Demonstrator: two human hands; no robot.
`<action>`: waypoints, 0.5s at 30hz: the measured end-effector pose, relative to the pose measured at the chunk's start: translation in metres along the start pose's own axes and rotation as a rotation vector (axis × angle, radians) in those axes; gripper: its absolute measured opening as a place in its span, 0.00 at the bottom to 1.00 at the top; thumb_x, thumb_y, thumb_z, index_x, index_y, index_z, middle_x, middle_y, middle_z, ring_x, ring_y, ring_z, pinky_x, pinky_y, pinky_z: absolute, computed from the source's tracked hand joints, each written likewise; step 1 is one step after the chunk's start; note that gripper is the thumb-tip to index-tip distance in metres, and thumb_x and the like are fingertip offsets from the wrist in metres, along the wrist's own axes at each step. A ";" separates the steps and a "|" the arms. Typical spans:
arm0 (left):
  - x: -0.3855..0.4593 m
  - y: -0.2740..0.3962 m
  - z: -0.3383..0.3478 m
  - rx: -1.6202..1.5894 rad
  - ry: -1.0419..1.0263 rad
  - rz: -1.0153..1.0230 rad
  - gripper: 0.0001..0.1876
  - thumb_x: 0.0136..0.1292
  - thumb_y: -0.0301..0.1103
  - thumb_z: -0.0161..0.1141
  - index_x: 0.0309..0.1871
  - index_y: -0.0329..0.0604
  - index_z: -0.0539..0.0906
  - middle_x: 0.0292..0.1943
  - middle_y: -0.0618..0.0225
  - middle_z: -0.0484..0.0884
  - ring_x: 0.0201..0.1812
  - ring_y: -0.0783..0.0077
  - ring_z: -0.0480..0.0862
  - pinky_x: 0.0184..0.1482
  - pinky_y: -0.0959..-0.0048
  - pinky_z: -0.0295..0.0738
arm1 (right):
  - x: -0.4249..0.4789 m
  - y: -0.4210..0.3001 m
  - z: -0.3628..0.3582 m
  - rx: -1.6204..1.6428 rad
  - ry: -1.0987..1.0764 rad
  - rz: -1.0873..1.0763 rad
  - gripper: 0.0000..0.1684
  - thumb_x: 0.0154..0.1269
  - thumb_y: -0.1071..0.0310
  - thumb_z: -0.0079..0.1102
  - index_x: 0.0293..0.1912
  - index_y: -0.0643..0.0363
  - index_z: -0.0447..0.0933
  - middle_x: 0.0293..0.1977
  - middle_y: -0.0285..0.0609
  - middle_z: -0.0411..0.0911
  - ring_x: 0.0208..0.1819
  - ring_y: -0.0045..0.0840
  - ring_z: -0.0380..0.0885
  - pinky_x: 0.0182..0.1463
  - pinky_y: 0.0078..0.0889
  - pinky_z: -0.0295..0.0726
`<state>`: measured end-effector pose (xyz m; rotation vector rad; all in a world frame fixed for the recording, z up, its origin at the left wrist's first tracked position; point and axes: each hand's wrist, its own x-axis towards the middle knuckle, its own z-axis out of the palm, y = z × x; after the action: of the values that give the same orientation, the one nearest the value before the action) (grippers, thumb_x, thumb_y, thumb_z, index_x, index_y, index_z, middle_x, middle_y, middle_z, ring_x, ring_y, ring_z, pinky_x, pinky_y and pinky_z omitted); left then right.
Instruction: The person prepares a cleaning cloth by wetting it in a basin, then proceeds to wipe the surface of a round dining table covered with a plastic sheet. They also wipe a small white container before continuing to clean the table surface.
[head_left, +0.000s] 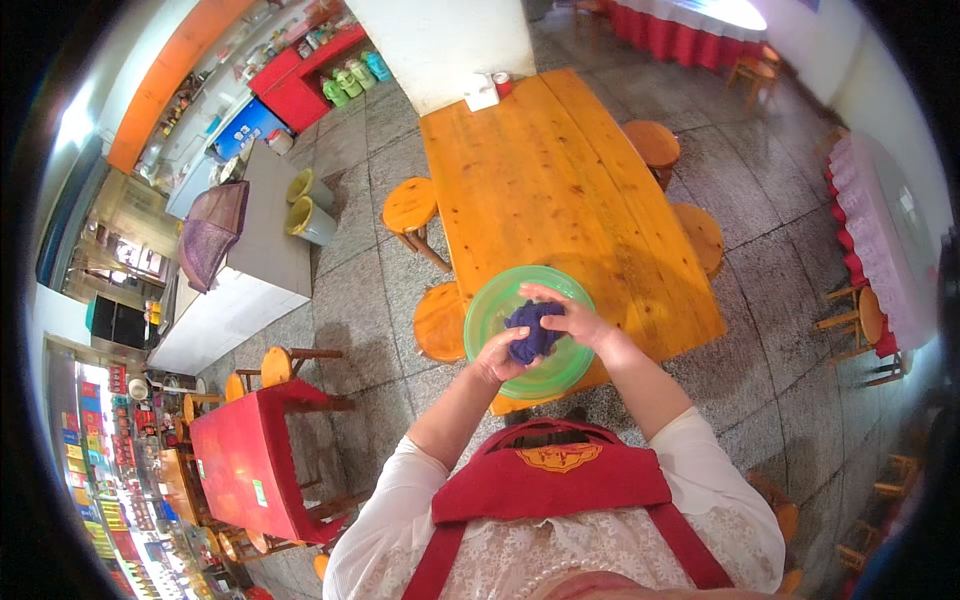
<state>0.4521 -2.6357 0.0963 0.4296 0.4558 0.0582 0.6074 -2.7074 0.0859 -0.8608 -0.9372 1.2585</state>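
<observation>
A bunched dark purple cloth (535, 334) is held between both hands over a round green plastic basin (489, 294). My left hand (504, 355) grips the cloth from its lower left side, thumb on top. On the upper right, my right hand (568, 315) closes on the same cloth, with some fingers stretched over its far side. The basin stands at the near left corner of a wooden table (555, 187) and reaches past its edge. What lies in the basin under the hands cannot be made out clearly.
Round wooden stools (409, 204) flank the table. A white tissue box (481, 91) and a red can (502, 83) stand at its far end. To the left are a white counter (262, 262), two bins (311, 217) and a red-covered table (244, 465).
</observation>
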 end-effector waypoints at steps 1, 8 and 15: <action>-0.001 -0.001 0.002 -0.017 -0.034 -0.028 0.29 0.49 0.36 0.61 0.55 0.42 0.64 0.43 0.55 0.74 0.39 0.61 0.77 0.29 0.75 0.76 | 0.001 -0.007 0.005 0.018 -0.069 -0.009 0.31 0.52 0.59 0.61 0.55 0.60 0.65 0.51 0.40 0.67 0.53 0.26 0.65 0.58 0.30 0.61; 0.010 0.018 -0.014 0.215 -0.065 -0.259 0.25 0.46 0.34 0.65 0.48 0.40 0.69 0.37 0.63 0.76 0.35 0.69 0.78 0.30 0.79 0.75 | 0.003 0.006 0.017 -0.192 0.227 0.112 0.08 0.53 0.67 0.58 0.32 0.58 0.72 0.28 0.32 0.73 0.31 0.16 0.69 0.36 0.21 0.70; 0.025 0.013 -0.026 0.699 -0.046 -0.104 0.19 0.44 0.28 0.63 0.42 0.41 0.73 0.32 0.71 0.75 0.32 0.75 0.76 0.33 0.77 0.72 | 0.007 0.047 0.020 -0.612 0.580 0.235 0.15 0.50 0.60 0.60 0.33 0.61 0.73 0.27 0.41 0.75 0.30 0.24 0.73 0.36 0.27 0.71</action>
<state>0.4638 -2.6096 0.0700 1.0899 0.4447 -0.2196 0.5717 -2.6946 0.0512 -1.7492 -0.7572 0.8234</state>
